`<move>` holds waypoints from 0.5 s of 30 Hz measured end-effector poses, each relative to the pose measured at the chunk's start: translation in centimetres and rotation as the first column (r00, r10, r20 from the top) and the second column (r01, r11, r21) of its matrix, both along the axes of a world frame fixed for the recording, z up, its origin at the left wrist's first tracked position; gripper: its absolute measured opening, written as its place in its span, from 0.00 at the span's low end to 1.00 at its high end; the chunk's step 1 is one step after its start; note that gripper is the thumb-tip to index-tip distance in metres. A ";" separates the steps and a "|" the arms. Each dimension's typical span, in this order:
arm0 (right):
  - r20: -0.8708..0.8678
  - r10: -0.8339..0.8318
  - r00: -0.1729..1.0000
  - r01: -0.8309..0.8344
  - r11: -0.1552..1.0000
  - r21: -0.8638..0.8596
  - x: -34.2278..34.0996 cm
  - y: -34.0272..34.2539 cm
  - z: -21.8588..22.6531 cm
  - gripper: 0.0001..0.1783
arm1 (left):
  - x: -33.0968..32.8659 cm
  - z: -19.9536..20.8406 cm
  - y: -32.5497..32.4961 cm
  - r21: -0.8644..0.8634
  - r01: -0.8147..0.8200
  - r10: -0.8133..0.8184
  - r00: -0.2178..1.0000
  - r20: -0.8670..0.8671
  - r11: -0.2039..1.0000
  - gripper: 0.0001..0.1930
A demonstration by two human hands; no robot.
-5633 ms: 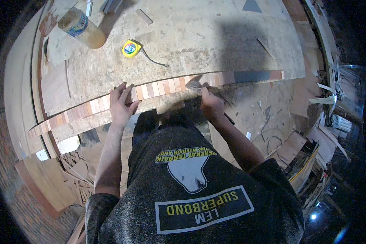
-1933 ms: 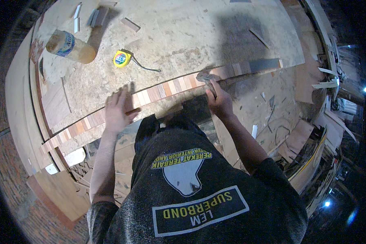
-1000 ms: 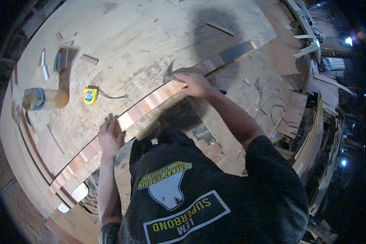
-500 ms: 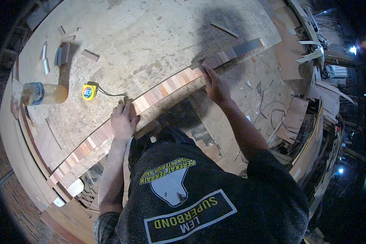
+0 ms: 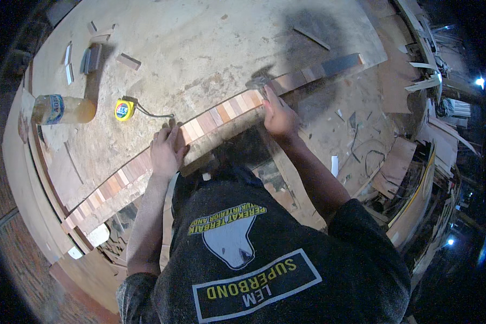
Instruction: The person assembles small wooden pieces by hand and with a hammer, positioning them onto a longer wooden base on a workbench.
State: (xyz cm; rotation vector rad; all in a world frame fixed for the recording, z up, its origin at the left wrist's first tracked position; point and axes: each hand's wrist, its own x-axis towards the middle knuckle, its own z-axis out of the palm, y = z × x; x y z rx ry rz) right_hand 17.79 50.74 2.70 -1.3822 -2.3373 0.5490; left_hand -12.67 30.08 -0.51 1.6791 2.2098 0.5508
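Observation:
A long strip of small wood blocks [image 5: 220, 116] in light and reddish-brown tones runs slantwise along the worktable's near edge, from lower left to upper right. My left hand [image 5: 168, 151] rests across it with fingers spread toward the far edge. Farther right along the strip is my right hand [image 5: 281, 116], its fingers closed together over the row. A small greyish piece [image 5: 258, 82] shows at those fingertips, partly covered and in shadow; its exact kind is unclear. The strip's right end, in shade, looks darker.
A yellow tape measure [image 5: 124, 109] with a dark strap lies beyond my left hand. Left of it, a clear bottle [image 5: 65, 109] of yellowish liquid lies on its side. Loose wood pieces [image 5: 129, 61] are scattered farther off. Wood offcuts [image 5: 397, 167] crowd the right.
My right hand has turned and shifted slightly left along the strip, and the greyish piece now shows at its fingertips. My left hand stays on the strip. The whole view has shifted slightly.

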 end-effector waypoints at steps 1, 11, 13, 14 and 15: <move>0.102 -0.021 0.995 0.030 0.996 -0.080 -0.6 0.4 -0.5 0.26 | -0.2 0.0 0.3 0.008 -0.004 0.004 1.000 -0.010 1.000 0.38; 0.035 0.036 0.999 -0.035 0.999 -0.041 1.3 -1.8 -1.1 0.25 | -0.2 -0.5 0.1 -0.018 -0.018 0.017 1.000 -0.024 1.000 0.42; 0.099 0.031 0.995 -0.025 0.997 -0.068 1.5 -2.6 -1.4 0.25 | 0.0 -0.2 -0.3 -0.047 -0.015 0.014 0.999 -0.032 0.999 0.42; 0.159 0.025 0.987 -0.011 0.996 -0.093 1.4 -2.6 -1.4 0.25 | 0.0 -0.1 -0.3 -0.073 -0.010 0.007 0.999 -0.043 0.997 0.42; 0.157 0.027 0.987 -0.013 0.996 -0.089 1.5 -2.3 -1.3 0.25 | -0.1 0.0 0.0 -0.069 -0.013 0.010 0.999 -0.045 0.998 0.42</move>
